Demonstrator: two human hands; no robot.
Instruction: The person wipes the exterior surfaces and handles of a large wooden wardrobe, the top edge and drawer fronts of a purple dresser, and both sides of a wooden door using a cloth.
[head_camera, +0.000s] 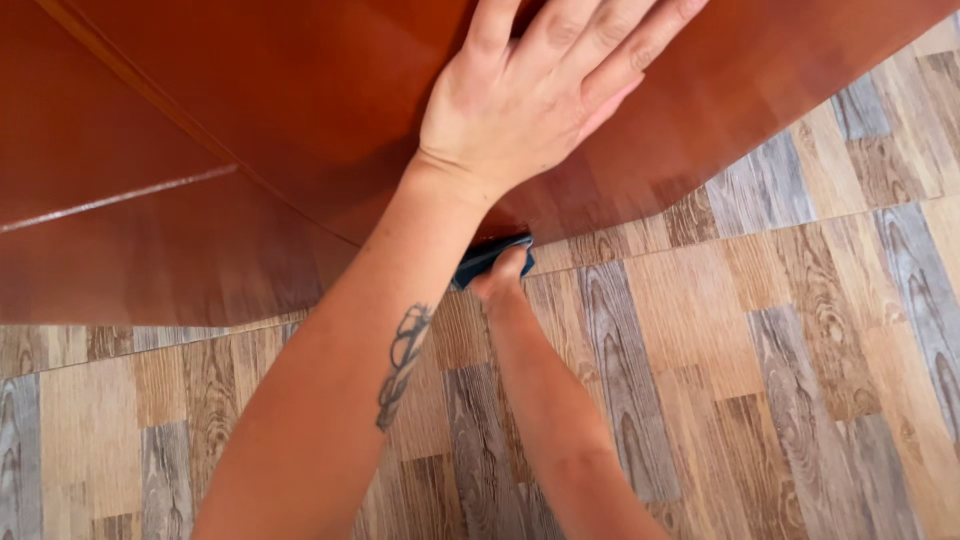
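Tabletop (300, 100) edge wiped with blue cloth (490, 258) pinched in right hand (503, 280); left hand (530, 95) flat, empty; cloth could slip off.

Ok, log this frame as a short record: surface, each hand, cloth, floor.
surface: glossy reddish-brown wooden tabletop, seen from above
left hand: flat on the tabletop near its edge, fingers spread
right hand: at the table's edge, mostly hidden beneath it, gripping a dark blue cloth
floor: wood-pattern planks in brown and grey
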